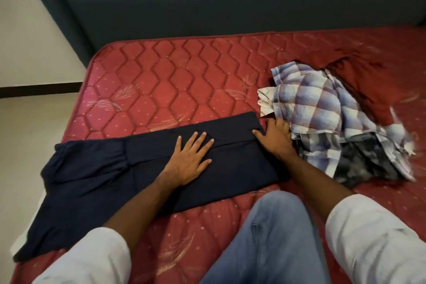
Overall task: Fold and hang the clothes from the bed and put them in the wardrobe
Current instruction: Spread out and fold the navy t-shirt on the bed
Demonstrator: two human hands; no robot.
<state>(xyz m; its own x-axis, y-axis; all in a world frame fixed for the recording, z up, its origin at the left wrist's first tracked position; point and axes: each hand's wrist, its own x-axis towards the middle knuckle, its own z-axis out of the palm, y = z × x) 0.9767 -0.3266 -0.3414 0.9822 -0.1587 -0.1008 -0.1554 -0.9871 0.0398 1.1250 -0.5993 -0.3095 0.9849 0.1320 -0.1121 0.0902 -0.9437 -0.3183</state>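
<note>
fold navy garment | left hand pressed flat, fingers spread | right hand flat at folded edge, nothing gripped | crease to be smoothed before next fold

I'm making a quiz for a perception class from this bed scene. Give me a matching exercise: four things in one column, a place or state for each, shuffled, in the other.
1. left hand
2. right hand
3. checked shirt
4. dark red garment

a. crumpled in a heap on the mattress
b. pressed flat on the navy garment
c. at the navy garment's right edge
d. behind the checked heap

Pairs: 1-b, 2-c, 3-a, 4-d
</note>
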